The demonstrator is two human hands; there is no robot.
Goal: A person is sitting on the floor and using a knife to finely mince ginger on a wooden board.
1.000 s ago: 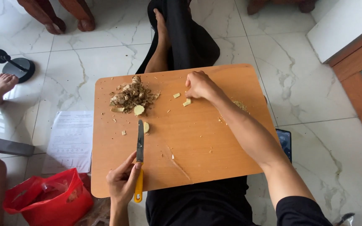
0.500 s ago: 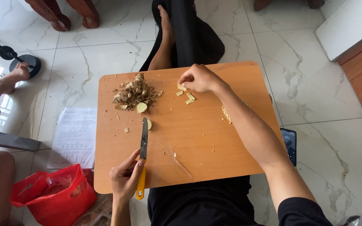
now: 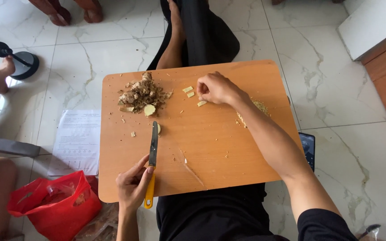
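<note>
A: How far along are you? I see a heap of brown peelings and scraps (image 3: 141, 93) at the far left of the wooden board (image 3: 211, 151) on your lap, with a pale cut slice lying at its near edge.

B: So the peeling looks largely done, I'd judge. A few small pale pieces (image 3: 188, 89) lie loose just beside your right hand (image 3: 215, 88), and a patch of fine chopped bits (image 3: 259, 107) sits by your right forearm.

A: What is left, as far as it shows, is gathering those loose pieces. One more piece lies right beside the blade, mid-board.

B: Your left hand (image 3: 132, 184) rests at the near edge of the board, its grip closed around the yellow handle of the knife (image 3: 153, 154). The blade lies flat and points away from you.

A: Your right arm reaches across the board, wrist bent, fingers curled down and pinched together over the loose pieces. Whether that grip has hold of one, I cannot tell; the fingertips hide it.

B: Off the board, a red plastic bag (image 3: 54, 209) and a printed sheet (image 3: 77, 140) lie on the floor to your left.
</note>
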